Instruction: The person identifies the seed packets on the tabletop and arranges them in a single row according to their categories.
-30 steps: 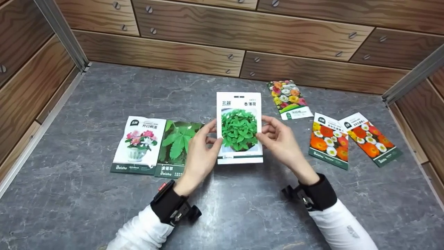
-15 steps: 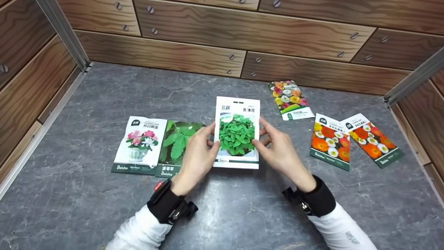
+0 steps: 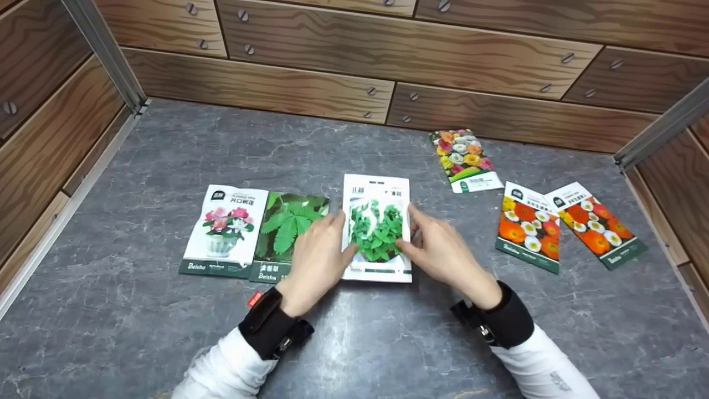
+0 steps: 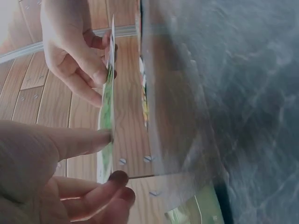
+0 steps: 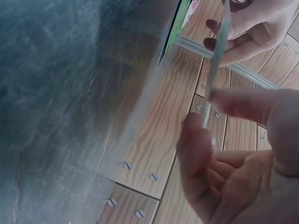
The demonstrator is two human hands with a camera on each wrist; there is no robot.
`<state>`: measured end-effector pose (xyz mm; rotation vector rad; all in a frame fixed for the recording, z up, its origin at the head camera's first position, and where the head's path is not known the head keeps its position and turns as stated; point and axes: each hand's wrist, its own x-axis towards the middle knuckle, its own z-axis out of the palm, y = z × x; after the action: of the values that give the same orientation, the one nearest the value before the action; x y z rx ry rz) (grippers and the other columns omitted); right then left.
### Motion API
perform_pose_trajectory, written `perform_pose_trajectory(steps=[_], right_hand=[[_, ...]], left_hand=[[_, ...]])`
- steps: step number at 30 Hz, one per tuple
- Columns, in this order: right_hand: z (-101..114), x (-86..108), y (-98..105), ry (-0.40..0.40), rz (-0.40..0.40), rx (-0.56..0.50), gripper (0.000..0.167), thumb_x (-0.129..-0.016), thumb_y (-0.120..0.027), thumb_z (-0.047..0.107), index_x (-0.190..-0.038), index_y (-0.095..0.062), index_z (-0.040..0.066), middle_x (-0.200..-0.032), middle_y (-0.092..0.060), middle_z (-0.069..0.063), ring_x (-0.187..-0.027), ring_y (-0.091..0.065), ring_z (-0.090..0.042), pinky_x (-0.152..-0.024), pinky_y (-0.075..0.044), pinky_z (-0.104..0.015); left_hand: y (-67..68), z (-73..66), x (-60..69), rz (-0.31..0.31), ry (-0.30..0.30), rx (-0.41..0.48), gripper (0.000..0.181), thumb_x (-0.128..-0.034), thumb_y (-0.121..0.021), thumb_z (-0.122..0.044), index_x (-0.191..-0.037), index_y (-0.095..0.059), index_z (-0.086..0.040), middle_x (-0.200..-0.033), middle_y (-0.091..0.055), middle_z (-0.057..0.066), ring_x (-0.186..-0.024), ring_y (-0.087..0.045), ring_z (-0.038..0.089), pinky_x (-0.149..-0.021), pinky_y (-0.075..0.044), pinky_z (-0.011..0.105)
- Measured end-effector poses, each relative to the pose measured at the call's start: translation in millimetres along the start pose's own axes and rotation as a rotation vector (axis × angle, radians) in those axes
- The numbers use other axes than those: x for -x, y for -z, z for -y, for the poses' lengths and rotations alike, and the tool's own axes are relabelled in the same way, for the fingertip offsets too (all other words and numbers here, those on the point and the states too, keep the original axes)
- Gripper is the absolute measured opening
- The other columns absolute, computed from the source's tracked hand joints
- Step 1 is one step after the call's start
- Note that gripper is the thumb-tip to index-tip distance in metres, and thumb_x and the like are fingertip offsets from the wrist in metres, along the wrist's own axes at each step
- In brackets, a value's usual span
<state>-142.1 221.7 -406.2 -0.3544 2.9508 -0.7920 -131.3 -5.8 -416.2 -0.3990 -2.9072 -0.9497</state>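
Left hand (image 3: 317, 257) and right hand (image 3: 445, 252) pinch a leaf-print packet (image 3: 378, 235).
I'd expect it light, bendy, slick: hold the sides.

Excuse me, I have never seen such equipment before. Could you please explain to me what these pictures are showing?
There is no robot here: a person works with bare hands, the left hand and the right hand, wearing black wristbands. The wide picture is taken from the head, looking forward and down. The two closer pictures are taken from each wrist, near that hand's fingers.

Both hands pinch a white packet showing green leaves, held above the grey surface; the wrist pictures see it nearly edge-on.

On the surface, at the left, lie a flowerpot packet and a fern-like leaf packet, the latter partly hidden by the left hand. At the right lie a mixed-flower packet, farther back, and two orange-flower packets.
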Motion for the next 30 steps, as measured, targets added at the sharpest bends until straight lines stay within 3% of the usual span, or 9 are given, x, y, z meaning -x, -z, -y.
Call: perform_pose_trajectory(steps=[4, 6, 8, 10, 13, 17, 23, 27, 30], right_hand=[[-0.5, 1.6, -3.4, -0.032, 0.095, 0.064, 0.09, -0.091, -0.081, 0.028, -0.158, -0.035, -0.01, -0.094, -0.074, -0.013, -0.074, -0.065, -0.021, -0.068, -0.055, -0.037], [0.0, 2.4, -5.6, -0.043, 0.133, 0.095, 0.095, -0.088, -0.083, 0.03, -0.159, -0.033, -0.01, -0.112, -0.076, -0.02, -0.093, -0.072, -0.032, -0.085, -0.061, -0.048], [0.4, 3.3, -8.4, -0.052, 0.166, 0.129, 0.098, -0.087, -0.085, 0.032, -0.159, -0.033, -0.01, -0.132, -0.07, -0.027, -0.116, -0.07, -0.041, -0.103, -0.058, -0.056], [0.6, 4.3, -11.4, -0.058, 0.189, 0.158, 0.1, -0.086, -0.086, 0.032, -0.159, -0.033, -0.011, -0.146, -0.061, -0.031, -0.13, -0.064, -0.047, -0.112, -0.052, -0.059], [1.4, 5.4, -15.4, -0.057, 0.209, 0.193, 0.1, -0.086, -0.086, 0.032, -0.158, -0.032, -0.012, -0.152, -0.054, -0.033, -0.136, -0.059, -0.049, -0.116, -0.049, -0.06], [4.1, 7.0, -18.8, -0.042, 0.206, 0.212, 0.1, -0.087, -0.086, 0.033, -0.157, -0.033, -0.013, -0.153, -0.054, -0.033, -0.136, -0.059, -0.049, -0.114, -0.051, -0.059], [6.3, 8.5, -21.4, 0.007, 0.158, 0.275, 0.081, -0.087, -0.086, 0.035, -0.148, -0.052, -0.006, -0.14, -0.063, -0.027, -0.122, -0.065, -0.044, -0.097, -0.059, -0.06], [4.7, 8.3, -21.6, 0.108, 0.174, 0.284, 0.065, -0.09, -0.083, 0.031, -0.142, -0.061, -0.002, -0.144, -0.06, -0.025, -0.131, -0.061, -0.042, -0.105, -0.056, -0.058], [1.4, 7.3, -19.8, 0.164, 0.226, 0.28, 0.061, -0.094, -0.08, 0.029, -0.143, -0.061, -0.002, -0.154, -0.056, -0.026, -0.14, -0.057, -0.044, -0.116, -0.05, -0.057]], left_hand=[[-4.3, 0.2, 1.5, 0.027, -0.011, -0.075, 0.059, -0.0895, -0.083, -0.024, -0.136, -0.062, 0.005, -0.135, -0.069, 0.026, -0.116, -0.07, 0.043, -0.093, -0.064, 0.052], [-6.7, -0.2, 2.2, 0.055, -0.012, -0.102, 0.059, -0.0885, -0.084, -0.024, -0.134, -0.062, 0.006, -0.13, -0.071, 0.025, -0.111, -0.071, 0.041, -0.088, -0.065, 0.049], [-9.0, -0.5, 3.3, 0.093, -0.008, -0.123, 0.06, -0.0873, -0.085, -0.023, -0.134, -0.062, 0.007, -0.127, -0.072, 0.024, -0.109, -0.071, 0.041, -0.084, -0.065, 0.046], [-11.1, -0.6, 4.2, 0.127, -0.007, -0.136, 0.06, -0.0857, -0.086, -0.022, -0.132, -0.063, 0.008, -0.123, -0.073, 0.023, -0.106, -0.07, 0.039, -0.081, -0.065, 0.044], [-12.7, -0.4, 5.5, 0.156, 0.007, -0.161, 0.055, -0.0835, -0.088, -0.02, -0.126, -0.066, 0.007, -0.117, -0.074, 0.02, -0.102, -0.07, 0.036, -0.079, -0.064, 0.043], [-14.7, 0.8, 6.1, 0.146, 0.012, -0.22, 0.052, -0.0813, -0.089, -0.02, -0.121, -0.067, 0.006, -0.113, -0.074, 0.019, -0.101, -0.069, 0.034, -0.079, -0.064, 0.042], [-17.8, 1.0, 6.2, 0.103, -0.077, -0.369, 0.06, -0.0809, -0.09, -0.02, -0.13, -0.066, 0.004, -0.13, -0.07, 0.021, -0.117, -0.067, 0.035, -0.072, -0.066, 0.035], [-17.7, 2.5, 4.9, 0.217, -0.154, -0.367, 0.048, -0.0923, -0.076, -0.01, -0.138, -0.065, -0.002, -0.152, -0.058, 0.021, -0.139, -0.059, 0.037, -0.087, -0.067, 0.04], [-15.9, 4.5, 4.4, 0.315, -0.18, -0.333, 0.047, -0.0995, -0.07, -0.02, -0.142, -0.062, -0.001, -0.16, -0.051, 0.022, -0.147, -0.053, 0.039, -0.106, -0.06, 0.048]])
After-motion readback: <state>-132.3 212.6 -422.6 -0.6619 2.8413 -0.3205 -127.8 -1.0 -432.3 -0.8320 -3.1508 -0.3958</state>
